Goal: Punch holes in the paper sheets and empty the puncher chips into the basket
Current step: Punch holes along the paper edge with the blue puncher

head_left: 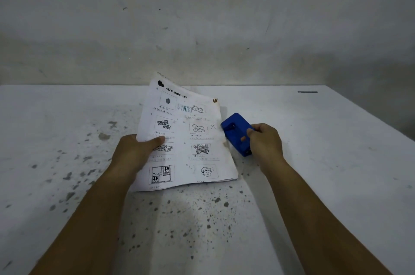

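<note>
From the head view, my left hand [137, 151] pinches the paper sheets [184, 140] at their left edge, thumb laid on top over the print and the fingers hidden beneath; the stack sits mid-table, its near end resting on the table [325, 162] and its far corner lifted and curling; my right hand [266, 142] is closed round the blue puncher [237, 132], which stands just beside the right edge of the sheets, touching or nearly so; I cannot tell whether the paper is yet in its slot.

I judge the sheets light, limp and easily creased; several thin printed pages with a soiled, worn right margin, so they will slide over one another unless I keep them squared; the hold belongs at the edge opposite the puncher, flat and firm. The puncher looks a stiff, smooth-painted block, rounded on top, likely the heaviest thing here; best taken across its body with the palm above the lever.

The table is white, matt and speckled with dark stains; the wall behind is rough grey. No basket shows in this view.
</note>
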